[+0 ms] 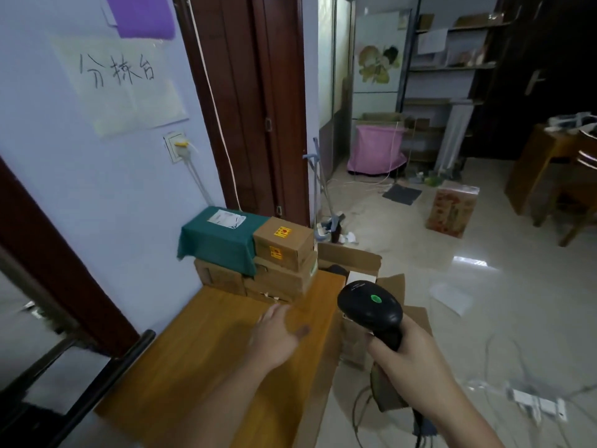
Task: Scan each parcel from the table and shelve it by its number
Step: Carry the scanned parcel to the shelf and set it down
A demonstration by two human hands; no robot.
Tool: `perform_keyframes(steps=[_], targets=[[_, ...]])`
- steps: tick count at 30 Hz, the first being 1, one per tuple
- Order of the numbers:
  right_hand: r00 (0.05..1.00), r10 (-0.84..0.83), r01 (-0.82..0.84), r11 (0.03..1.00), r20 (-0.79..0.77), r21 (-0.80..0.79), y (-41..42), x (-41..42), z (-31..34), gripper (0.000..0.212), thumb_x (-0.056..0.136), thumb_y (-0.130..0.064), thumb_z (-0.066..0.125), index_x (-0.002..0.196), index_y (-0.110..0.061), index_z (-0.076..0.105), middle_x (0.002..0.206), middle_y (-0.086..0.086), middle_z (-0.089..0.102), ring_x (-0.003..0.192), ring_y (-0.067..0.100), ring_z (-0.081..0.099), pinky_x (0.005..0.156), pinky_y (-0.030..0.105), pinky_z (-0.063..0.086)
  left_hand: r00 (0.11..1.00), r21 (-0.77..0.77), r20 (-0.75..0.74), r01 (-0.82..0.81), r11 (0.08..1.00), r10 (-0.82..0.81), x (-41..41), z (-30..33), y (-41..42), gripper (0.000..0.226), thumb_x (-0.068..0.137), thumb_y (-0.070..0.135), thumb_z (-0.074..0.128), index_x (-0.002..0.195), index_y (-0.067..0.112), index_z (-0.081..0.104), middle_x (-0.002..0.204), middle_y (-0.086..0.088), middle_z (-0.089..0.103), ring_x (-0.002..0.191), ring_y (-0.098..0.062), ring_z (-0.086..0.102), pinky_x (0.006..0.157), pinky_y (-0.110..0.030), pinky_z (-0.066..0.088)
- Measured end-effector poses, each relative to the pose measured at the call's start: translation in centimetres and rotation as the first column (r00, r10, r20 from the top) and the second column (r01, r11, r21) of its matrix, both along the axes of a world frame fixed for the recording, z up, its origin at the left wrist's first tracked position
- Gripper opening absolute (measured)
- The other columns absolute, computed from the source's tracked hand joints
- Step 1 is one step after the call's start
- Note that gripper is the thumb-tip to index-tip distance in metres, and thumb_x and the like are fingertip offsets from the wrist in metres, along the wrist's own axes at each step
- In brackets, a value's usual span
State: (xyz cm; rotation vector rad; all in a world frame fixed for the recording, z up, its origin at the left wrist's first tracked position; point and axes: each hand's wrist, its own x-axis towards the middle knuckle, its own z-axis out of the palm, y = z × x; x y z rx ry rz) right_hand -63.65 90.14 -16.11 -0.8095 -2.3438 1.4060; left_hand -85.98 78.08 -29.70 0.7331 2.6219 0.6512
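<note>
I have the right hand [407, 357] at about five o'clock in the head view, fingers wrapped around the grip of a black handheld scanner [371, 307] whose rounded head shows a small green light on top and points up toward twelve o'clock. My left hand [277, 334] reaches out over the wooden table [200, 350] near the centre, fingers loose and straight, grasping nothing, its tips just short of the parcels. The parcels sit stacked at the table's far end, around eleven o'clock from that hand, against the pale blue wall: a teal-wrapped parcel [219, 240] with a white shipping label on its top face lies beside a small brown carton [284, 245] carrying yellow and red stickers on its top and front. Both rest on lower brown cartons [274, 281], plain cardboard with torn tape edges. The shelves [452, 66] stand well apart at one o'clock, across the tiled floor, holding a few boxes too dim to make out.
</note>
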Motion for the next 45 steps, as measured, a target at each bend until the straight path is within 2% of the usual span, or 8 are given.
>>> perform_keyframes(steps=[3, 7, 12, 19, 24, 32, 40, 45], targets=[[0.997, 0.06, -0.059, 0.998, 0.038, -0.023, 4.0, -2.8, -0.2, 0.01, 0.086, -0.02, 0.068, 0.089, -0.026, 0.061, 0.07, 0.003, 0.064, 0.062, 0.015, 0.061, 0.059, 0.026, 0.046, 0.996, 0.045, 0.02, -0.088, 0.995, 0.087, -2.4, 0.5, 3.3, 0.077, 0.093, 0.071, 0.059, 0.157, 0.03, 0.041, 0.162, 0.008, 0.038, 0.146, -0.02, 0.04, 0.117, -0.041, 0.04], [0.988, 0.134, -0.132, 0.991, 0.074, -0.031, 8.5, -6.3, -0.4, 0.012, 0.085, -0.023, 0.068, 0.093, -0.028, 0.061, 0.078, 0.008, 0.067, 0.071, 0.022, 0.066, 0.063, 0.032, 0.05, 0.953, 0.193, 0.158, -0.286, 0.938, 0.258, -5.1, 1.0, 7.1, 0.079, 0.09, 0.066, 0.067, 0.156, 0.028, 0.044, 0.157, 0.002, 0.044, 0.136, -0.024, 0.052, 0.108, -0.043, 0.051], [0.982, 0.163, -0.158, 0.985, 0.093, -0.066, 12.4, -10.4, -1.1, 0.016, 0.085, -0.022, 0.071, 0.094, -0.03, 0.061, 0.078, 0.005, 0.068, 0.072, 0.02, 0.067, 0.066, 0.035, 0.053, 0.85, 0.319, 0.319, -0.513, 0.797, 0.419, -8.6, 1.5, 11.4, 0.085, 0.09, 0.063, 0.071, 0.158, 0.022, 0.039, 0.159, -0.003, 0.041, 0.143, -0.029, 0.046, 0.115, -0.048, 0.045], [0.976, 0.152, -0.137, 0.985, 0.158, -0.105, 16.4, -16.6, -2.3, 0.014, 0.084, -0.019, 0.07, 0.09, -0.027, 0.06, 0.075, 0.011, 0.069, 0.07, 0.024, 0.067, 0.065, 0.037, 0.055, 0.546, 0.332, 0.685, -0.823, 0.461, 0.482, -15.3, 1.1, 16.2, 0.086, 0.092, 0.057, 0.072, 0.157, 0.016, 0.035, 0.156, -0.01, 0.046, 0.142, -0.035, 0.044, 0.121, -0.052, 0.035], [0.981, 0.107, -0.083, 0.986, 0.164, -0.145, 19.0, -20.4, -2.8, 0.014, 0.082, -0.022, 0.075, 0.088, -0.029, 0.065, 0.067, 0.009, 0.068, 0.066, 0.027, 0.067, 0.068, 0.047, 0.057, 0.443, 0.218, 0.657, -0.886, 0.409, 0.61, -19.5, -0.1, 18.1, 0.109, 0.077, 0.074, 0.076, 0.156, 0.014, 0.031, 0.149, -0.014, 0.047, 0.135, -0.036, 0.047, 0.113, -0.053, 0.04], [0.959, 0.196, -0.135, 0.951, 0.204, -0.28, 22.8, -25.6, -3.5, 0.012, 0.085, -0.02, 0.075, 0.093, -0.02, 0.067, 0.057, 0.008, 0.067, 0.054, 0.02, 0.065, 0.056, 0.03, 0.049, 0.418, 0.224, 0.602, -0.907, 0.358, 0.681, -22.0, -2.4, 19.4, 0.112, 0.063, 0.069, 0.088, 0.147, 0.011, 0.042, 0.136, -0.012, 0.057, 0.12, -0.029, 0.057, 0.103, -0.04, 0.049], [0.906, 0.325, -0.197, 0.891, 0.271, -0.408, 25.7, -29.6, -4.2, 0.016, 0.086, -0.025, 0.074, 0.1, -0.025, 0.064, 0.056, 0.003, 0.068, 0.046, 0.013, 0.064, 0.052, 0.025, 0.048, 0.361, 0.206, 0.59, -0.932, 0.298, 0.722, -23.4, -4.1, 21.0, 0.126, 0.059, 0.076, 0.087, 0.154, 0.015, 0.031, 0.143, -0.01, 0.042, 0.134, -0.035, 0.047, 0.114, -0.055, 0.043], [0.879, 0.389, -0.266, 0.879, 0.276, -0.395, 26.5, -30.7, -4.5, 0.016, 0.087, -0.026, 0.074, 0.1, -0.023, 0.065, 0.057, 0.002, 0.068, 0.048, 0.012, 0.067, 0.052, 0.024, 0.048, 0.391, 0.266, 0.568, -0.92, 0.288, 0.724, -22.8, -4.5, 21.3, 0.148, 0.024, 0.097, 0.077, 0.146, 0.02, 0.042, 0.132, 0.0, 0.058, 0.122, -0.026, 0.061, 0.107, -0.052, 0.052]])
